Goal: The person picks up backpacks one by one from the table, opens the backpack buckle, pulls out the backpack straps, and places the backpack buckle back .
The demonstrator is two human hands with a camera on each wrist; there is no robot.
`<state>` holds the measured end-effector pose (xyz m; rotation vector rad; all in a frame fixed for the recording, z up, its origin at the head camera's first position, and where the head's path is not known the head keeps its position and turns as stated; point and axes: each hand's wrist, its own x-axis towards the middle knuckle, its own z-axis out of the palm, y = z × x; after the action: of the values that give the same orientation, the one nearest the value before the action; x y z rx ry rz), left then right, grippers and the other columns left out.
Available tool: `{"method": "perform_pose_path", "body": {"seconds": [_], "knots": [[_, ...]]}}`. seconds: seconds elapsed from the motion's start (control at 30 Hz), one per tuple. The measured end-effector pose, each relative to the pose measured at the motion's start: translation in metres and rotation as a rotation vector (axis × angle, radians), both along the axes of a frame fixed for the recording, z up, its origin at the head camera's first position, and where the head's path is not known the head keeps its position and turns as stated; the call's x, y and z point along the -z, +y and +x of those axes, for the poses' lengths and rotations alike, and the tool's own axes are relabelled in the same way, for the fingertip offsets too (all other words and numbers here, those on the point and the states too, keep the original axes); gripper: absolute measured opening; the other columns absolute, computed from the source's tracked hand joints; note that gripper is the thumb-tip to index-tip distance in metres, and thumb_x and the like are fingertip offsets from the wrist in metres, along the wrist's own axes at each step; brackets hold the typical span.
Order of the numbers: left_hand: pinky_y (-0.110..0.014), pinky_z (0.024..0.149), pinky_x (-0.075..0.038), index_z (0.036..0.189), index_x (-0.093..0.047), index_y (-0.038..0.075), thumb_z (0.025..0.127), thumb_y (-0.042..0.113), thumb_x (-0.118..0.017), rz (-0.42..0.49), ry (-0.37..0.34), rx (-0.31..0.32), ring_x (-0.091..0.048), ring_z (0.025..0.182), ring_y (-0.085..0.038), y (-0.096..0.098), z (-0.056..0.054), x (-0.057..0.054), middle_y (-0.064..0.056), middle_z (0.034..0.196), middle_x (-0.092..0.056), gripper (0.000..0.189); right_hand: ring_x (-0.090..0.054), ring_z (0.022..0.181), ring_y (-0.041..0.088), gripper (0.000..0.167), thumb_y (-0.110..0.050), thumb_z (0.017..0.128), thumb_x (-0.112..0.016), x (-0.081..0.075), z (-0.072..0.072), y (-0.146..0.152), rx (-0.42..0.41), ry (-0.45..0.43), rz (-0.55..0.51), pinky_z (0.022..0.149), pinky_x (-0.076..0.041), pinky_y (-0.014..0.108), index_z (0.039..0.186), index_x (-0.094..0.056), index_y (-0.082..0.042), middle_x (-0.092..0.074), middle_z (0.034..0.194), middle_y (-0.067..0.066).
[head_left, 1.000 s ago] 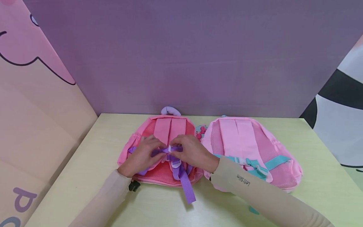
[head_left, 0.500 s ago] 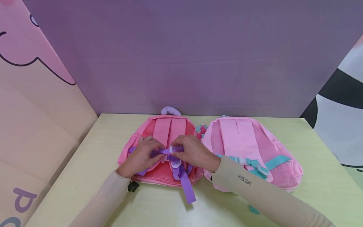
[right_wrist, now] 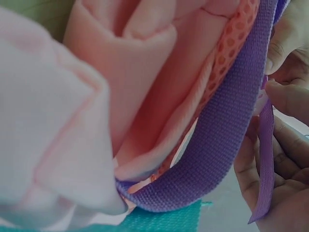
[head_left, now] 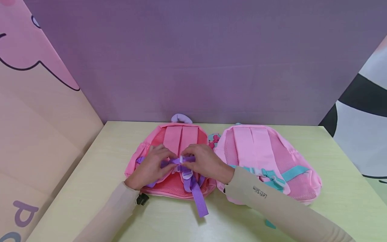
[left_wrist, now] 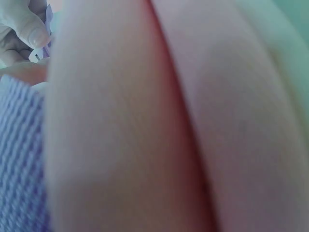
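Observation:
A coral-pink backpack [head_left: 173,136] lies straps-up on the table, left of centre. Over its middle, my left hand [head_left: 151,166] pinches a thin purple strap [head_left: 173,161] between thumb and fingers. My right hand [head_left: 208,163] faces it, thumb and fingertips pinching a small white buckle [head_left: 181,159] on the same strap. In the right wrist view, a narrow loose strap end [right_wrist: 266,164] hangs below the fingers, beside a wide purple webbing [right_wrist: 212,116]. Blurred pale shapes cover most of the left wrist view, with fingertips [left_wrist: 36,36] at its upper left.
A light-pink backpack [head_left: 254,144] with turquoise straps [head_left: 294,173] lies close on the right, under the right forearm. The purple strap's tail [head_left: 199,201] reaches onto the table [head_left: 169,218]. A purple panel [head_left: 193,67] stands behind.
Both hands stay at the same spot on the strap. The white buckle and fingers have shifted only slightly; the backpacks lie as before.

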<state>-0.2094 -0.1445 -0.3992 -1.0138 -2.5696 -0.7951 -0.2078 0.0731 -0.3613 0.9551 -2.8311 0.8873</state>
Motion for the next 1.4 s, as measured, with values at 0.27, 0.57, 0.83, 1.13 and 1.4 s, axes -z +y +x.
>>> {"method": "perform_pose_path", "body": {"seconds": [0.27, 0.57, 0.83, 1.13, 1.4], "knots": [[-0.034, 0.079, -0.031, 0.100, -0.070, 0.014, 0.076, 0.016, -0.081, 0.005, -0.007, 0.003, -0.046, 0.088, -0.006, -0.001, -0.001, 0.000, 0.009, 0.088, -0.060, 0.026, -0.061, 0.085, 0.010, 0.024, -0.019, 0.080, -0.078, -0.003, 0.000, 0.002, 0.017, -0.036, 0.016, 0.075, -0.048, 0.027, 0.102, -0.071, -0.015, -0.063, 0.091, -0.007], [-0.035, 0.078, -0.030, 0.098, -0.069, 0.013, 0.075, 0.015, -0.081, 0.017, 0.017, 0.021, -0.048, 0.087, -0.008, -0.003, 0.000, -0.003, 0.008, 0.088, -0.062, 0.025, -0.056, 0.078, 0.008, 0.025, -0.020, 0.077, -0.080, -0.005, -0.001, 0.005, 0.024, -0.007, 0.027, 0.073, -0.046, 0.026, 0.100, -0.072, -0.016, -0.062, 0.088, -0.010], [-0.036, 0.079, -0.030, 0.100, -0.069, 0.014, 0.075, 0.016, -0.081, 0.024, 0.005, 0.028, -0.050, 0.089, -0.009, -0.003, 0.001, -0.004, 0.007, 0.088, -0.062, 0.028, -0.059, 0.080, 0.009, 0.025, -0.019, 0.077, -0.080, -0.009, 0.003, 0.004, 0.029, 0.010, 0.024, 0.074, -0.047, 0.027, 0.100, -0.072, -0.015, -0.064, 0.088, -0.008], [-0.034, 0.078, -0.030, 0.098, -0.069, 0.014, 0.076, 0.017, -0.080, 0.020, 0.012, 0.023, -0.047, 0.087, -0.006, -0.003, 0.001, -0.005, 0.009, 0.086, -0.059, 0.025, -0.060, 0.082, 0.010, 0.024, -0.020, 0.077, -0.080, -0.015, 0.006, 0.008, -0.002, 0.067, 0.017, 0.075, -0.046, 0.029, 0.099, -0.072, -0.012, -0.065, 0.090, -0.007], [-0.035, 0.079, -0.031, 0.101, -0.069, 0.015, 0.075, 0.019, -0.081, 0.038, 0.011, 0.030, -0.047, 0.090, -0.006, -0.002, 0.001, -0.003, 0.010, 0.088, -0.061, 0.029, -0.059, 0.080, 0.010, 0.022, -0.017, 0.078, -0.079, -0.015, 0.007, 0.012, -0.019, 0.086, 0.015, 0.073, -0.046, 0.029, 0.099, -0.074, -0.012, -0.066, 0.090, -0.006]]}}
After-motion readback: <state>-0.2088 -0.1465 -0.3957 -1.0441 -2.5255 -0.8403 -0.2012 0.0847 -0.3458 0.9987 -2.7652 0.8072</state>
